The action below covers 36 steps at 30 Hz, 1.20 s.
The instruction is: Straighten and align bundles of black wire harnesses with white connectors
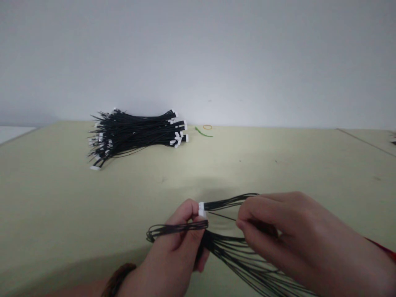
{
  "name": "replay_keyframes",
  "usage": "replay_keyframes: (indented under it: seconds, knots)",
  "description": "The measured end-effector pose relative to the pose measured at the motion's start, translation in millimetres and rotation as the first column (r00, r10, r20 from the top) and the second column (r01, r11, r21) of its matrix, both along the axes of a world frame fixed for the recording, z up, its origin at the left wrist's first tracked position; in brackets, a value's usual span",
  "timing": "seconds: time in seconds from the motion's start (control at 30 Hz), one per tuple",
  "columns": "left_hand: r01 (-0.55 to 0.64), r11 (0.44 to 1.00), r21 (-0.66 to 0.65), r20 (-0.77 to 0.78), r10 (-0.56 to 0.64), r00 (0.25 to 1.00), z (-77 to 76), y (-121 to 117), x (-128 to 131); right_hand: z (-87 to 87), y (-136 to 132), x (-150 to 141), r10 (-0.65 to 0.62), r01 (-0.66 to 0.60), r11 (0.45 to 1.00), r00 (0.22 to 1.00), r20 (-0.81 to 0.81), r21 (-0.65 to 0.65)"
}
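- Left hand (175, 239), lower centre of the frame: closed, pinching a white plastic connector (201, 209) between thumb and fingers, with a looped strand lying across the fingers
- Right hand (287, 231), lower right: curled and gripping the thin black wires (238, 247) near the connector; exact finger contact partly hidden
- Wires fan out towards the bottom edge; they appear light, soft and limp, so likely to tangle and slip. Connector looks small, rigid and the firmest place to hold
- Upper left of centre: loose pile of black wire leads (136, 134) with white connectors at both ends, on the pale yellow-green surface (93, 194)
- Just right of the pile: thin green strip (203, 133) and yellow rubber band (207, 127)
- Dark beaded bracelet (119, 280) on left wrist; red sleeve (382, 249) at right edge
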State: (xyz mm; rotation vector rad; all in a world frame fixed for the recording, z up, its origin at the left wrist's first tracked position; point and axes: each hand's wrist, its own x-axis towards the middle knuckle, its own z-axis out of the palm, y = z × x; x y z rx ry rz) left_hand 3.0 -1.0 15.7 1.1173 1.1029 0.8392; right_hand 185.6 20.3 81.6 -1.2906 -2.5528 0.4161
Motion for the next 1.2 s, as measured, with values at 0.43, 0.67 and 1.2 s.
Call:
replay_keyframes:
  seconds: [0.43, 0.67, 1.2]
  knots:
    - [0.076, 0.994, 0.082, -0.251, -0.053, 0.966, -0.5, -9, -7, -13.3, -1, -15, 0.083, -0.108, 0.94, 0.992, 0.09, 0.324]
    - [-0.079, 0.995, -0.053, -0.011, 0.079, 0.997, 0.1, 2, -1, 0.1, -10, -2, 0.026, -0.067, 0.864, 0.996, 0.088, 0.499]
    - [-0.125, 0.986, -0.111, -0.002, 0.126, 0.992, 4.6, 5, 3, -27.3, -7, -16, 0.196, -0.21, 0.965, 0.975, 0.103, 0.158]
